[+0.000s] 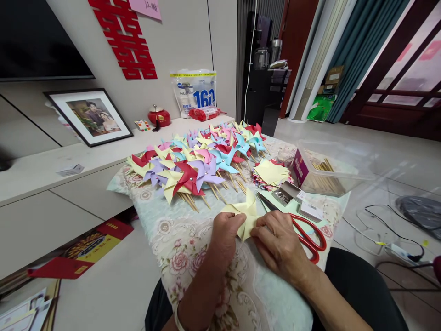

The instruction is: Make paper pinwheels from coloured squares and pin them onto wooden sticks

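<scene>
- The table (179, 248) under its floral cloth carried a wide heap of finished pinwheels (196, 161) on sticks, well back from my hands.
- A clear box (330, 172) of sticks sat to the right, red scissors (306, 234) just beside my right hand.
- My left hand (223, 234) and right hand (277, 243) both pinched the yellow pinwheel (246, 212) at the near edge; I judged the folded tips needed holding stacked at the centre, pressed evenly, without creasing the vanes.
</scene>
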Action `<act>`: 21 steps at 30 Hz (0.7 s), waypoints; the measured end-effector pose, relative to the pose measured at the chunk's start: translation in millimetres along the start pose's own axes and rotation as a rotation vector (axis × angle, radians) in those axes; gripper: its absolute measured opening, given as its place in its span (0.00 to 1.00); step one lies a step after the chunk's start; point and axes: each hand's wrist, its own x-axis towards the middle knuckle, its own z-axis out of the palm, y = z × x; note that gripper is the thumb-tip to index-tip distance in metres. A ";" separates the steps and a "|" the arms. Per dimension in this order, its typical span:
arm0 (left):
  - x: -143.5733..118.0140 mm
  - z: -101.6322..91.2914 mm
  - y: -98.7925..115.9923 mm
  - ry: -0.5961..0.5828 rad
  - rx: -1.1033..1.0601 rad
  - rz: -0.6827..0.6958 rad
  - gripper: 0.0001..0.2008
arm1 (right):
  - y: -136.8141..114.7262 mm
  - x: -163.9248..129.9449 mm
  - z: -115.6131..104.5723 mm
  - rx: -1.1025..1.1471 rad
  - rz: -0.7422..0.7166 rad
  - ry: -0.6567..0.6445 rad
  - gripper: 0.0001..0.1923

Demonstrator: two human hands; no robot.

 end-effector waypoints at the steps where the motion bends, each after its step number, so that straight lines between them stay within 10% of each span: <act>1: -0.8 0.8 0.2 -0.004 0.003 0.003 0.04 | -0.1 0.1 0.0 0.008 0.016 0.002 0.07; 21: -2.8 3.8 -2.9 0.057 0.209 0.047 0.05 | 5.5 8.9 9.1 0.330 0.540 0.020 0.10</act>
